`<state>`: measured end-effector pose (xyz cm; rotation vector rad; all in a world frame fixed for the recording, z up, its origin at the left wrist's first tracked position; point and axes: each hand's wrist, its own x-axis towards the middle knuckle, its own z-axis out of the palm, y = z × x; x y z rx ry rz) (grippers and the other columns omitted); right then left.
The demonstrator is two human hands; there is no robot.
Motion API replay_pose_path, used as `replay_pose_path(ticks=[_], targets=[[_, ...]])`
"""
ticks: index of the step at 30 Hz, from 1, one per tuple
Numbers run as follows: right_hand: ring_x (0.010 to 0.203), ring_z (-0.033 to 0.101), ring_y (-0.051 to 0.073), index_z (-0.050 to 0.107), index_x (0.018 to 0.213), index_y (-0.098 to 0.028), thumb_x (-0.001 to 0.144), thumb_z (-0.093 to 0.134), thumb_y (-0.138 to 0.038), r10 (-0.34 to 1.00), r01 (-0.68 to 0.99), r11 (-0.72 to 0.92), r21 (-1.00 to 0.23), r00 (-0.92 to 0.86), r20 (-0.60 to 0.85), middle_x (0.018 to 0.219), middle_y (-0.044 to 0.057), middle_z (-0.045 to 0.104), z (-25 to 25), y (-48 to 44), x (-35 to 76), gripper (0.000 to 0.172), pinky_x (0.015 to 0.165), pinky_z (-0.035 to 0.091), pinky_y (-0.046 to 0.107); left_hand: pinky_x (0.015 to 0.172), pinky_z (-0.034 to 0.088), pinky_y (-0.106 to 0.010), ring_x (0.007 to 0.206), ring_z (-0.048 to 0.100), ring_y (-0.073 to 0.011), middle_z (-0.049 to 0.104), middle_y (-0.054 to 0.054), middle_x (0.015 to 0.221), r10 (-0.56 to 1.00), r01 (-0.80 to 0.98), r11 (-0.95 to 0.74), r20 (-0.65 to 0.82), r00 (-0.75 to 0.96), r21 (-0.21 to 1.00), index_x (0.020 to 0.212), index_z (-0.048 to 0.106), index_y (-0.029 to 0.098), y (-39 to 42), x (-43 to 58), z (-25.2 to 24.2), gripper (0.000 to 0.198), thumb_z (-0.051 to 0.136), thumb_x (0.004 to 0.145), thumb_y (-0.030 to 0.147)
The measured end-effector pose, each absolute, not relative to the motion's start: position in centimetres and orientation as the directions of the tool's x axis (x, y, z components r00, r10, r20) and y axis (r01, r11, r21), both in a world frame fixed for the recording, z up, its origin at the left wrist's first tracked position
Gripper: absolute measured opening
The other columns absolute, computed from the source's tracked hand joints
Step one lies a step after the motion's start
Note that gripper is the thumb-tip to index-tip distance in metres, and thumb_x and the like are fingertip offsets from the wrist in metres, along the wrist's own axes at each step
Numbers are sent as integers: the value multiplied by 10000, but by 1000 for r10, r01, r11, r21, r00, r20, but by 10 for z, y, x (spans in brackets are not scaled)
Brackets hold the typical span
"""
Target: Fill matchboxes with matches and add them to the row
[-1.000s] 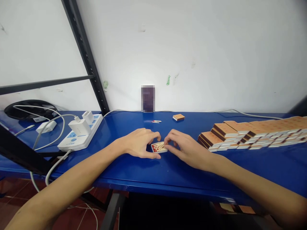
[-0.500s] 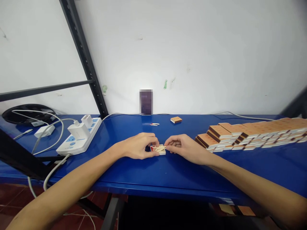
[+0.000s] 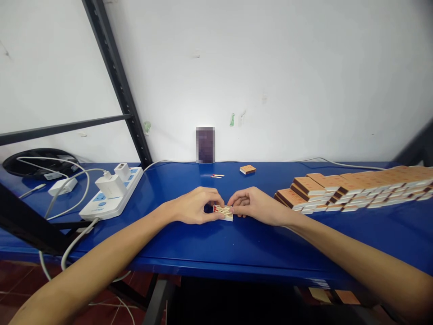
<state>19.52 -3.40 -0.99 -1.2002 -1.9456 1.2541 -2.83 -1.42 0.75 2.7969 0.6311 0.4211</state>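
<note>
A small white matchbox tray [image 3: 228,218] sits on the blue tabletop, holding several pale matchsticks [image 3: 223,211] whose red heads point left. My left hand [image 3: 198,206] grips the tray from its left side, thumb along the near edge and fingers along the far edge. At the tray's right end, my right hand [image 3: 253,206] is closed, thumb and forefinger pinched at the tail ends of matchsticks. How many it pinches is hidden by the fingers. Beyond the hands, a few loose matchsticks [image 3: 217,176] lie on the tabletop beside an orange-brown matchbox sleeve or box [image 3: 247,169].
Rows of stacked matchboxes [image 3: 324,189] stand at the right. To the left lie a white power strip [image 3: 111,198] with plugs and cables, and a round black object [image 3: 40,161]. A blurred dark rectangle [image 3: 205,145] leans against the wall. A black shelf post [image 3: 118,85] rises at left.
My right hand has shifted slightly left, closer over the tray's right end. The matchsticks lie a little differently in the tray; my left hand keeps its hold.
</note>
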Motion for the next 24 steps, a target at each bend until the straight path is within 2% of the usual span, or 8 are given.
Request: replay_pose_path(ticks=[5,11,15,19,22,24], targets=[[669,589,129,696,886,-142,767,689,-388,848,402,176,-898,-525,-69,775,39,684,-4,-31,198,273,651,479,272,732,447,-257,797,597,-150,635,-54,910,463,396,-873,227,857,285,992,667,170,-13,-27,5,262,533,927,386],[659,586,133,658,870,-138,786,667,-348,838,412,164,-896,-538,-94,740,38,662,-2,-25,197,227,625,483,266,748,455,-234,811,612,-130,645,-43,970,444,378,-883,238,864,277,1002,681,180,-13,-28,4,207,541,933,316],[643,574,135,626,898,-154,822,617,-336,845,460,265,-848,-534,-26,718,19,641,-8,-27,194,198,605,464,267,768,462,-233,829,623,-132,653,-47,996,414,362,-903,242,877,232,1007,695,175,-12,-29,6,216,532,940,299],[671,552,135,611,958,-176,884,530,-319,869,529,376,-761,-487,91,739,2,618,-12,-37,191,181,628,431,266,735,462,-241,804,636,-140,658,-58,1011,384,361,-923,238,892,136,1034,702,180,-15,-29,8,272,492,954,334],[671,525,136,597,1004,-186,923,463,-306,861,558,419,-716,-495,118,747,-5,592,-13,-45,188,197,638,414,271,694,454,-266,768,637,-158,663,-51,1020,365,372,-928,223,904,14,1069,690,191,-19,-29,9,310,553,902,413],[661,504,137,579,1013,-190,936,434,-295,858,575,440,-689,-497,133,730,-13,563,-13,-48,186,195,638,404,275,683,448,-280,762,639,-170,669,-44,1012,347,365,-929,211,914,-55,1101,678,199,-20,-29,9,318,590,871,401]])
